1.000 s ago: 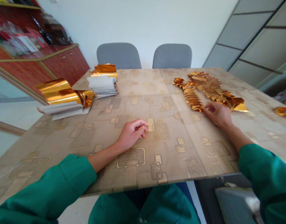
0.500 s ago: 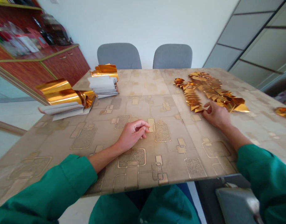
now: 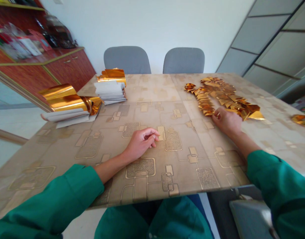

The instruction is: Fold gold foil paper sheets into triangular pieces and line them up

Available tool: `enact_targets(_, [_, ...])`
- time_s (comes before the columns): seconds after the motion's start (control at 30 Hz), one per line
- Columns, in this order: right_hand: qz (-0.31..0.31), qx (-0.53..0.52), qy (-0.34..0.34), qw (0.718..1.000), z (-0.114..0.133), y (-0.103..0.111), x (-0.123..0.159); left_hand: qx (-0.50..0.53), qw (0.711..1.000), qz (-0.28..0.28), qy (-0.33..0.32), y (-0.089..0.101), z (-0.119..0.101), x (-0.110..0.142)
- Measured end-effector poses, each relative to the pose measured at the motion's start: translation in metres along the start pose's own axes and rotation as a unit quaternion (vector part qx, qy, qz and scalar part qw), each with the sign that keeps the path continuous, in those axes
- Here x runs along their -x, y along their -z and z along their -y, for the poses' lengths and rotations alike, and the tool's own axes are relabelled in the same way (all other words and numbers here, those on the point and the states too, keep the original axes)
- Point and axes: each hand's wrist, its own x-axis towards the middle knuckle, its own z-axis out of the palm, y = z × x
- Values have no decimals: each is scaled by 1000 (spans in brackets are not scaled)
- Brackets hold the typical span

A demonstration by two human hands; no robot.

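Observation:
My left hand [image 3: 140, 142] rests on the patterned table [image 3: 152, 172] near the middle, fingers loosely curled with nothing in them. My right hand [image 3: 226, 120] lies at the near end of a row of folded gold foil triangles [image 3: 204, 101], fingertips curled against the closest pieces. A bigger heap of gold foil pieces [image 3: 232, 98] lies just beyond and to the right of that hand. Both arms wear green sleeves.
A stack of white sheets topped with gold foil [image 3: 110, 87] sits at the far left, and a curled gold foil sheet on white paper [image 3: 65, 103] lies at the left edge. Another gold piece [image 3: 301, 119] lies far right. Two grey chairs [image 3: 127, 59] stand behind the table.
My right hand has slid left and slightly forward along the table, pushing the near end of the triangle row together. The left hand has stayed put.

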Motion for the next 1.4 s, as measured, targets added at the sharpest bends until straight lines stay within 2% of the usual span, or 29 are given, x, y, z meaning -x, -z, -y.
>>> enact_targets(0.3, [6,3,-2,1000,6,3,-2,-6,1000,3,-1,0,0,0])
enact_targets(0.57, [20,-37,-37,998,11,10,3,4,1000,1,-11,0,-1,0])
enact_targets(0.67, [-9,-72,-44,996,26,19,9,4,1000,0,-17,-1,1,0])
enact_targets(0.8, [2,-140,13,990,66,32,25,-39,998,-11,-54,7,-2,-6])
enact_targets(0.9, [43,-191,71,978,100,35,40,-135,983,-61,-105,34,-12,-21])
enact_targets(1.0, [76,-247,126,958,122,32,53,-259,947,-131,-135,83,-25,-44])
enact_targets(1.07, [99,-291,159,938,127,28,58,-361,903,-182,-148,120,-33,-61])
enact_targets(1.13, [115,-331,172,921,127,23,59,-469,847,-218,-126,155,-39,-78])
enact_targets(1.17, [120,-348,174,913,126,21,59,-510,826,-214,-109,169,-41,-85])
enact_targets(1.2, [123,-362,177,907,124,20,59,-544,814,-184,-85,182,-43,-93])
enact_targets(1.27, [130,-376,185,899,123,17,59,-562,809,-162,-61,199,-47,-107])
enact_targets(1.3, [133,-375,189,898,123,15,59,-597,790,-138,-34,203,-48,-115])
enact_targets(1.4, [146,-357,199,901,124,13,59,-618,777,-121,1,208,-51,-137])
